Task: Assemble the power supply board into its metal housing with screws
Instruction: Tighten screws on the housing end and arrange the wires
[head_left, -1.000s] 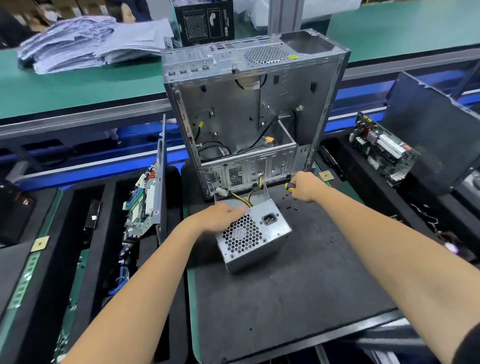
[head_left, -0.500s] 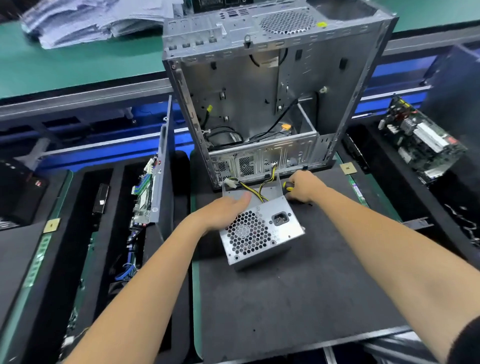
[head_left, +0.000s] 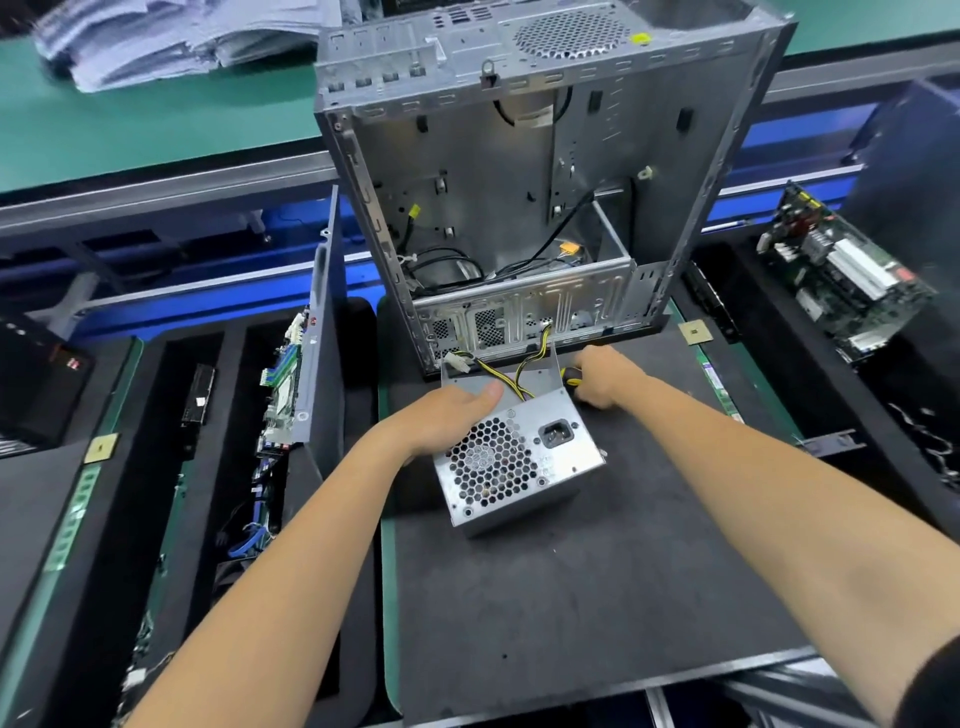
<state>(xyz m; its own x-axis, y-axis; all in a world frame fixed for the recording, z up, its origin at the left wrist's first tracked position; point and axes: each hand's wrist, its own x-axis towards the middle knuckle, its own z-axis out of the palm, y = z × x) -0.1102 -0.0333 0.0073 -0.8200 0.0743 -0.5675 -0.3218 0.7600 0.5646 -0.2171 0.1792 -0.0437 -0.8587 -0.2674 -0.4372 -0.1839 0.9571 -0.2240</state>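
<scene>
Item one, the landmark: an open metal computer case (head_left: 524, 171), standing upright at the back of a black work mat (head_left: 571, 582), its side panel off so I see loose black cables lying on its floor and a drive cage at its lower front. Item two, that mat, spreading from the foot of the case toward me. Item three, to the left of the case, a black foam tray (head_left: 218, 467) holding a circuit board on a grey plate (head_left: 311, 364) set on edge. Item four, to the right of the case, a green motherboard (head_left: 841, 275) lying tilted in another black tray. Item five, behind and left of the case on the green bench, a heap of papers (head_left: 171, 36). Item six, the power supply (head_left: 514, 457), a silver box lying on the mat just in front of the case, its honeycomb fan grille and power socket facing me; yellow and black wires (head_left: 509, 374) run from its far end toward the case foot, ending in a white connector. Item seven, my left hand (head_left: 447, 415), laid over the near left top of the power supply, fingers curled round its edge with the thumb along the top. Item eight, my right hand (head_left: 605, 376), just right of the power supply's far end, fingers closed round a screwdriver (head_left: 571, 375) with a yellow-and-black handle; its tip is hidden from me. Item nine, a small square gold chip (head_left: 696, 332) on the mat beside the case's right corner.
</scene>
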